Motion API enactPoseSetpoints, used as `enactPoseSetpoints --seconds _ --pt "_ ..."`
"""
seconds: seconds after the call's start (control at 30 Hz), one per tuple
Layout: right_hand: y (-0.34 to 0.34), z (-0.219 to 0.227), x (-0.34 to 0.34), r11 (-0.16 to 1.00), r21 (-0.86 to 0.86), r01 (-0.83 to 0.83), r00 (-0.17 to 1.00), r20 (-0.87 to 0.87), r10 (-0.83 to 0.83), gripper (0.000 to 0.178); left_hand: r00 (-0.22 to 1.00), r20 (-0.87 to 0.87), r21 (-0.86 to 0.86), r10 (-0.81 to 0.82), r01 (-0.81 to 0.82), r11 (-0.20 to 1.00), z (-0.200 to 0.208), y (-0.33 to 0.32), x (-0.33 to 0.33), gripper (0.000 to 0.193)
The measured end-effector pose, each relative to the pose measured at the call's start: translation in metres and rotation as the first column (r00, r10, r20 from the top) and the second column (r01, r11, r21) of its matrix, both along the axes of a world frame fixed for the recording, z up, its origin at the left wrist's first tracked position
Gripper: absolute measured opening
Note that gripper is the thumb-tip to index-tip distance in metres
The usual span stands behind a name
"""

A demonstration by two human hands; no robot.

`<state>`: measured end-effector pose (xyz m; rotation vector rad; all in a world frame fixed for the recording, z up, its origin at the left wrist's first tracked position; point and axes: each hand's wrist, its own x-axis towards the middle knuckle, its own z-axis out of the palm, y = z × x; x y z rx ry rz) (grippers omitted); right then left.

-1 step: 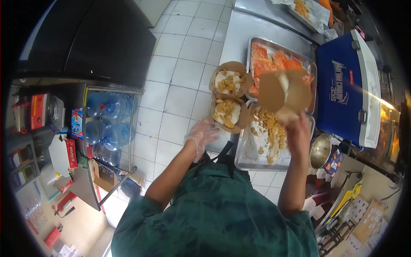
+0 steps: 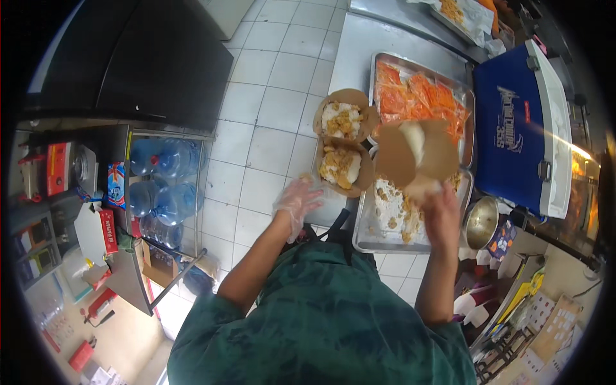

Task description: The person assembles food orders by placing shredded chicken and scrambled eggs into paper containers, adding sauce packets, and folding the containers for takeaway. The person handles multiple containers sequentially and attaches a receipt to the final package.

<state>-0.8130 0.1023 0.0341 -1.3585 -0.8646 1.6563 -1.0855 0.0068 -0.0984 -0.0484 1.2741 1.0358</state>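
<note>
The right hand [image 2: 441,215] is raised over the steel desk [image 2: 359,58], forearm running straight up from the lower edge of the view, wrist bent slightly inward. Its grip is closed around the bottom of a brown paper box [image 2: 417,154], held open and tilted above the near metal tray [image 2: 369,237]; a white portion of rice shows inside the box. The tray beneath holds scattered fried crumbs.

The left hand [image 2: 296,200], in a thin clear plastic glove, reaches forward with the elbow bent outward. Its fingers are spread and loose, grasping nothing, hovering just beside the near edge of a filled paper box [image 2: 340,165] that sits on the desk with rice and fried pieces in it. A second filled box [image 2: 343,119] stands just behind that one, touching it.

Beyond the lifted box lies a far tray [image 2: 465,102] loaded with orange packets. A blue cooler [image 2: 520,122] stands to the right of both trays, and a small steel pot [image 2: 481,223] sits near the right wrist. To the left, below the desk, large water bottles [image 2: 160,186] rest on a shelf.
</note>
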Motion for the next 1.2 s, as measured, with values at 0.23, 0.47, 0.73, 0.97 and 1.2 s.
enactPoseSetpoints --seconds 0.23,0.47,0.73,0.97,1.2 --pt "-0.135 -0.017 -0.053 0.863 -0.478 -0.163 0.979 -0.185 0.082 0.054 0.981 -0.135 0.097 0.141 -0.128 0.987 0.022 -0.025 -0.038 0.045" --pt "-0.162 -0.038 -0.062 0.895 -0.382 -0.231 0.966 -0.199 0.165 0.051 0.935 -0.297 -0.074 -0.192 0.179 0.981 0.024 -0.046 -0.035 0.039" --pt "-0.167 -0.065 -0.062 0.851 -0.481 -0.211 0.969 -0.219 0.116 0.051 0.919 -0.391 -0.016 -0.048 0.045 0.999 0.017 -0.068 -0.007 0.034" --pt "-0.167 -0.072 -0.044 0.837 -0.509 -0.200 0.958 -0.279 0.059 0.050 0.393 -0.909 0.161 -0.138 0.638 0.753 0.098 -0.040 0.011 0.020" --pt "-0.170 -0.053 0.040 0.898 -0.290 -0.330 0.941 -0.174 0.289 0.032 -0.310 -0.858 -0.442 -0.409 0.852 0.280 0.124 -0.013 0.059 0.033"
